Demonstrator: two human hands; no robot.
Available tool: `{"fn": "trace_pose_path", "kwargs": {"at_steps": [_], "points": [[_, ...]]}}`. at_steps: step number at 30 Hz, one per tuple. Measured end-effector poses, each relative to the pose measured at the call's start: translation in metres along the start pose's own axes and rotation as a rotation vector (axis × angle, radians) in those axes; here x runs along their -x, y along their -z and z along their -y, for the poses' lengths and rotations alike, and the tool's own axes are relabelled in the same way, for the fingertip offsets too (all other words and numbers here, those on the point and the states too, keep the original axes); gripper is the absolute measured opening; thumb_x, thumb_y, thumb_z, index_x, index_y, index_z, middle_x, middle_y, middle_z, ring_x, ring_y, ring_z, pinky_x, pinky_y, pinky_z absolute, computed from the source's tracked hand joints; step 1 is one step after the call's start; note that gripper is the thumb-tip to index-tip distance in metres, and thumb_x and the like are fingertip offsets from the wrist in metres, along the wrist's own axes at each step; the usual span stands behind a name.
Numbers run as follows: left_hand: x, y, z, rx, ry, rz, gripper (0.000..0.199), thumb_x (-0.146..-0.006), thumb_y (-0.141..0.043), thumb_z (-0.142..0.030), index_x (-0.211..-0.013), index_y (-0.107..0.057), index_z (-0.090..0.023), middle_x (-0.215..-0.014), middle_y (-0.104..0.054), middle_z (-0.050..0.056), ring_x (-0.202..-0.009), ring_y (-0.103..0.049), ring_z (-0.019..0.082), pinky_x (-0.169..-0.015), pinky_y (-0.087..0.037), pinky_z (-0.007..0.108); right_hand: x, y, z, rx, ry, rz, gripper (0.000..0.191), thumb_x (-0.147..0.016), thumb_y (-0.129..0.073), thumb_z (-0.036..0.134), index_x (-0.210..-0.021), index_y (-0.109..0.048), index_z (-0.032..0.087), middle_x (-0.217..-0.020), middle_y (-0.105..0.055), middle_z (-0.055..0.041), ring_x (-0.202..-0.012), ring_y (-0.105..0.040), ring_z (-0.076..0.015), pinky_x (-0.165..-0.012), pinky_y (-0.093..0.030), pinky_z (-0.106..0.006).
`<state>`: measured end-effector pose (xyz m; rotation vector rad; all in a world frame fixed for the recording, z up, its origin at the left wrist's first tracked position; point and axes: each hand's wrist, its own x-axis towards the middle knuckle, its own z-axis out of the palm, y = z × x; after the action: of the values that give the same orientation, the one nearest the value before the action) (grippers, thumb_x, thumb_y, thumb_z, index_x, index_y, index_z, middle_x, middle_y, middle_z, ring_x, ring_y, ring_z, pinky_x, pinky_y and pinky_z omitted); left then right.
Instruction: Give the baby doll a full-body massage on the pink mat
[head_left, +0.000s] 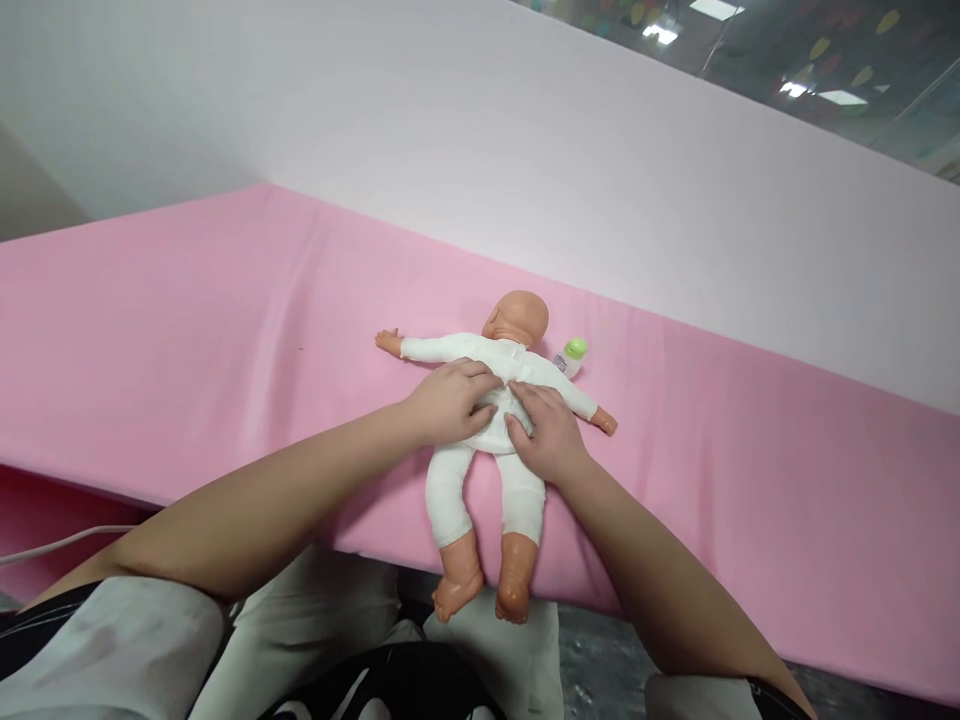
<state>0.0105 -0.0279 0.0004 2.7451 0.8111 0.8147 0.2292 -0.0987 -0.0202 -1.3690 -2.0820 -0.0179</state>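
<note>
A baby doll point(495, 437) with a white cloth body lies face down on the pink-covered table, its head pointing away from me and its arms spread. My left hand point(456, 402) rests flat on the left side of the doll's back, fingers stretched out. On the right side of the back lies my right hand point(549, 430), also with its fingers extended. The fingertips of both hands nearly meet along the middle of the back. Beside the doll's right-hand arm lies a small clear bottle point(571, 357) with a green cap.
The pink sheet point(750, 480) over the table shows some creases. A white wall point(600, 170) rises behind it, with a glass pane point(750, 60) above. At the lower left runs a white cable point(67, 540). The doll's feet hang over the near edge.
</note>
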Motion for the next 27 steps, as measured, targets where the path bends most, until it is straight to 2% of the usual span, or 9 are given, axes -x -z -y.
{"fn": "trace_pose_path", "kwargs": {"at_steps": [3,7,11,15,18,21,23,25,27], "points": [[-0.003,-0.001,0.002,0.003,0.045,0.112,0.031,-0.093,-0.058,-0.029,-0.119,-0.073,-0.021,-0.115,-0.073,0.009,-0.111,-0.068,0.029,-0.097,-0.054,0.045,-0.001,-0.001,-0.003,-0.039,-0.043,0.101,0.041,-0.099,-0.058,0.029,-0.137,-0.069,0.019,-0.137,-0.074,-0.0106,-0.129,-0.066,-0.0318,-0.115,-0.051,-0.055],[-0.005,0.001,0.004,0.009,0.051,0.152,0.035,-0.088,-0.061,-0.03,-0.119,-0.075,-0.021,-0.113,-0.073,0.008,-0.106,-0.07,0.029,-0.092,-0.054,0.044,0.0,0.0,-0.005,-0.077,-0.057,0.126,0.04,-0.095,-0.065,0.031,-0.133,-0.072,0.022,-0.134,-0.075,-0.0084,-0.126,-0.067,-0.0318,-0.114,-0.052,-0.055],[-0.003,0.003,0.003,0.017,0.014,0.117,0.039,-0.086,-0.063,-0.029,-0.123,-0.073,-0.02,-0.114,-0.072,0.009,-0.107,-0.067,0.029,-0.095,-0.053,0.045,0.002,0.003,-0.004,-0.083,-0.011,0.093,0.045,-0.092,-0.069,0.031,-0.136,-0.07,0.024,-0.135,-0.074,-0.0093,-0.128,-0.065,-0.0328,-0.114,-0.052,-0.058],[0.0,-0.001,0.002,-0.031,-0.015,0.031,0.054,-0.086,-0.064,-0.031,-0.139,-0.064,-0.018,-0.138,-0.063,0.015,-0.13,-0.056,0.035,-0.112,-0.046,0.051,0.0,0.003,-0.005,-0.05,0.034,0.042,0.061,-0.089,-0.069,0.031,-0.148,-0.06,0.02,-0.153,-0.061,-0.0145,-0.146,-0.053,-0.0349,-0.125,-0.041,-0.062],[-0.001,-0.006,0.004,-0.054,-0.008,0.069,0.06,-0.087,-0.063,-0.032,-0.145,-0.059,-0.017,-0.144,-0.059,0.017,-0.135,-0.053,0.037,-0.115,-0.042,0.053,-0.001,-0.001,-0.008,-0.064,0.0,0.103,0.072,-0.088,-0.068,0.031,-0.156,-0.051,0.016,-0.161,-0.052,-0.018,-0.152,-0.046,-0.0358,-0.127,-0.037,-0.062],[-0.002,-0.01,0.006,-0.064,0.002,0.138,0.054,-0.088,-0.061,-0.032,-0.14,-0.063,-0.017,-0.134,-0.063,0.016,-0.124,-0.059,0.035,-0.111,-0.045,0.051,-0.003,-0.005,-0.012,-0.096,-0.044,0.188,0.072,-0.088,-0.067,0.032,-0.156,-0.051,0.014,-0.159,-0.055,-0.0192,-0.149,-0.05,-0.0363,-0.126,-0.04,-0.062],[-0.002,-0.011,0.006,-0.074,0.005,0.141,0.054,-0.089,-0.061,-0.033,-0.139,-0.063,-0.016,-0.132,-0.064,0.015,-0.122,-0.06,0.034,-0.11,-0.046,0.051,-0.003,-0.005,-0.014,-0.1,-0.051,0.2,0.071,-0.088,-0.068,0.033,-0.155,-0.052,0.014,-0.157,-0.057,-0.0192,-0.147,-0.052,-0.0365,-0.125,-0.041,-0.061],[-0.002,-0.012,0.007,-0.09,-0.001,0.122,0.057,-0.089,-0.061,-0.035,-0.143,-0.061,-0.016,-0.137,-0.062,0.016,-0.127,-0.057,0.036,-0.111,-0.045,0.051,-0.003,-0.004,-0.015,-0.094,-0.041,0.185,0.072,-0.088,-0.069,0.033,-0.155,-0.051,0.015,-0.158,-0.056,-0.0191,-0.149,-0.05,-0.0365,-0.126,-0.039,-0.062],[0.0,-0.014,0.007,-0.122,-0.014,0.099,0.063,-0.09,-0.06,-0.038,-0.149,-0.057,-0.015,-0.148,-0.057,0.018,-0.138,-0.051,0.039,-0.117,-0.04,0.054,-0.003,-0.004,-0.015,-0.089,-0.019,0.167,0.077,-0.087,-0.069,0.032,-0.159,-0.046,0.017,-0.164,-0.048,-0.0187,-0.155,-0.043,-0.0367,-0.129,-0.034,-0.063]]}}
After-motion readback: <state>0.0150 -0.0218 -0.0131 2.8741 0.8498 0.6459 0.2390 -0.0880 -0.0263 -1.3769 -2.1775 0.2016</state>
